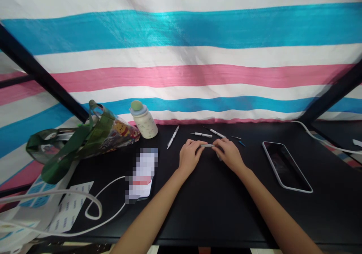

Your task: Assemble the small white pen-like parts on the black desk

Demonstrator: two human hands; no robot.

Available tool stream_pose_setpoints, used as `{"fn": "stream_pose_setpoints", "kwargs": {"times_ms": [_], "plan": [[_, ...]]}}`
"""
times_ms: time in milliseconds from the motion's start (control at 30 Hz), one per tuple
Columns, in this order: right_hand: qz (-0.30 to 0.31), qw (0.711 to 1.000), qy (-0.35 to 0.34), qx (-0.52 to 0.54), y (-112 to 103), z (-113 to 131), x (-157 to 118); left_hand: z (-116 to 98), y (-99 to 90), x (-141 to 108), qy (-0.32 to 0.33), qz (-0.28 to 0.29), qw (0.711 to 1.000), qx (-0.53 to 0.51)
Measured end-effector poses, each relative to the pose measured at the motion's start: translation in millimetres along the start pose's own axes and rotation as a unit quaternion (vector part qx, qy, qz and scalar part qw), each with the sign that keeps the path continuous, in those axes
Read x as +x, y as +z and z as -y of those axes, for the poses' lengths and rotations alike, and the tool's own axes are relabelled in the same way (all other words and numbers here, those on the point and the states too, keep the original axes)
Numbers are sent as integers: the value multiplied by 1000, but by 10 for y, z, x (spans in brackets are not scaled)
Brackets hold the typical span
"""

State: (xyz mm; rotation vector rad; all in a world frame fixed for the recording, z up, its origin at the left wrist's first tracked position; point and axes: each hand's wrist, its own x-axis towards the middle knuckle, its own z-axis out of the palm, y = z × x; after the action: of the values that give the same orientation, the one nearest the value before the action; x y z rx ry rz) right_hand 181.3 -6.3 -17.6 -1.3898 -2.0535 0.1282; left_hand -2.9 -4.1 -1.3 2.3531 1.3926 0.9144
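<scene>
**Toward the far edge of the worktop (209, 208), left hand (190, 156) and right hand (229, 154) meet at one pale pen-like piece (207, 145)**

From the head view, the piece lies level between the two hands, roughly parallel to the far edge. The left hand pinches its left end between thumb and curled fingers; the right hand closes thumb and fingertips about the thin other end. Whether the ends are joined or loose is too small to tell.

Just beyond the hands, toward the far edge, lie a slanted white pen (173, 137), a second pen (201, 134) with its dark tip pointing left, and a third pen (217, 132) reaching back from the right hand's fingers. Right of these are a thin dark rod (235, 137) and a small blue piece (241, 143).

Near the right edge rests a dark-screened phone (287, 167). Toward the left edge are a second phone (143, 174) and a green bag (104, 133), with a bottle (145, 122) upright by the far edge.

Judging by the grip, the step in hand is fine two-handed work on the piece; the next move seems to call for light, steady fingertips and both ends held in line.
</scene>
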Motion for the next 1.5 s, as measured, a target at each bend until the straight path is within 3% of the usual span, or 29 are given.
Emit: {"fn": "stream_pose_setpoints", "kwargs": {"times_ms": [200, 433, 867, 1500], "plan": [[47, 999, -22, -5, -25, 0, 9, -4, 4, -5, 9, -2, 1000, 1], [7, 999, 20, 37, -16, 25, 0, 16, 17, -3, 10, 4, 1000, -4], [12, 997, 23, 72, -3, 42, 16, 3, 14, -9, 31, -5, 999, 6], [38, 999, 19, 21, 20, 9, 9, 11, 31, -26, 55, 10, 998, 41]]}}
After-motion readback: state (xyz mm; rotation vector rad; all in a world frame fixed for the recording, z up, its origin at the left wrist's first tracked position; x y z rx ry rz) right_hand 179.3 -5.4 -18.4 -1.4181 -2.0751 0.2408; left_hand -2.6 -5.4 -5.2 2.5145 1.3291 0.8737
